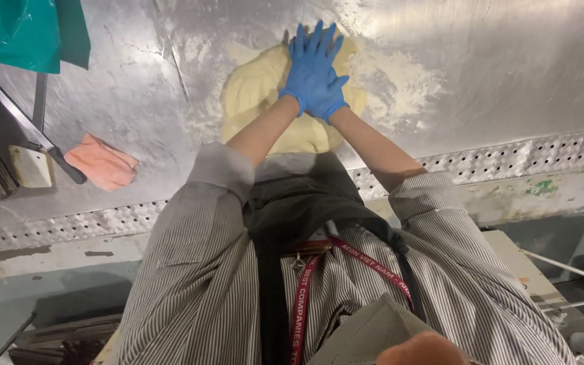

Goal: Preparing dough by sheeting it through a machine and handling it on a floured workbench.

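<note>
A pale yellow slab of dough (255, 88) lies on the floured steel table (495, 61). Both my hands wear blue gloves and are stacked one over the other on the dough's right part. My left hand (307, 64) lies flat with its fingers spread, pointing away from me. My right hand (332, 103) overlaps it at the heel. Both arms are stretched out straight and the palms press down on the dough. Neither hand grips anything.
Loose flour (400, 88) is scattered right of the dough. At the left lie a pink cloth (103, 162), a black-handled knife (65, 165), a white block (30, 165) and a teal plastic bag (15, 30). A perforated metal strip (542, 152) edges the table's near side.
</note>
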